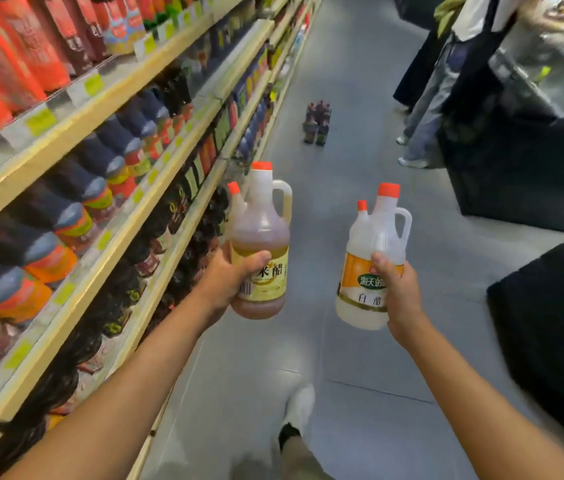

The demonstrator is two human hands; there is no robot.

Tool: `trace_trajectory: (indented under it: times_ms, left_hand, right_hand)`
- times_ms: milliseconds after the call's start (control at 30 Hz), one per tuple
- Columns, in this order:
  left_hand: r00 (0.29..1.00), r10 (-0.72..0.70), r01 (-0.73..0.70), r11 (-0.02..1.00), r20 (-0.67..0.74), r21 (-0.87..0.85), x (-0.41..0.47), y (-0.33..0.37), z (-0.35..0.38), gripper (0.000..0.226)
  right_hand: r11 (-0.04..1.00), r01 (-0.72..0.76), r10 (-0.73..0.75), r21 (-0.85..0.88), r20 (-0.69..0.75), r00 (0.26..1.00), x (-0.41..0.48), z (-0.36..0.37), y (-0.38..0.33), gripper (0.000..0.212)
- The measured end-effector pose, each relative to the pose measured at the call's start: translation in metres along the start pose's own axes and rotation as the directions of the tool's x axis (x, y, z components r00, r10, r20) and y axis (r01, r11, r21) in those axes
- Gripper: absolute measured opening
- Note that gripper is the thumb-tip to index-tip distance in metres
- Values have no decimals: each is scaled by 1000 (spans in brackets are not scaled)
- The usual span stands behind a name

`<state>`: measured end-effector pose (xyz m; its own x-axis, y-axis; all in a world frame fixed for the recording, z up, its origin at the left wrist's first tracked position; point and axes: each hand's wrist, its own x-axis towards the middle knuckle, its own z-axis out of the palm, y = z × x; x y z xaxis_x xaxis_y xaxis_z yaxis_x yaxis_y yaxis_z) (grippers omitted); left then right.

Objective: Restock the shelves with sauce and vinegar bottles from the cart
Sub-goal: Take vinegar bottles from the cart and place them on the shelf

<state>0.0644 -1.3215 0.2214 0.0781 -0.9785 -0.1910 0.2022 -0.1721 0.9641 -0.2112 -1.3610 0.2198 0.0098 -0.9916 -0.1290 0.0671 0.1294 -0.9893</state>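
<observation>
Currently mid-carry: left hand grips amber vinegar bottle, right hand grips white vinegar bottle; neither on shelves yet. Dark bottles stand on floor.

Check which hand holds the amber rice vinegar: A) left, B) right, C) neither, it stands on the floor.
A: the left hand grips the amber rice vinegar jug, while the right hand grips the white vinegar jug.

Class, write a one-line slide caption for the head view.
Left hand grips amber vinegar, right hand white vinegar, beside stocked shelves in an aisle.
</observation>
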Motion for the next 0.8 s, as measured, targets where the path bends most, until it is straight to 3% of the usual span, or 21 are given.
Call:
trace_trajectory:
  times_ms: [433,800]
  left_hand:
    - [995,-28,27,999,98,20,227,19,62,83]
    - [994,-16,15,1000,109,3,436,54,69,93]
  right_hand:
    - [1000,-3,3,-6,-61,998,215,-41,-26,65]
    - [1000,-20,19,-6,-126,992,411,-34,-43,69]
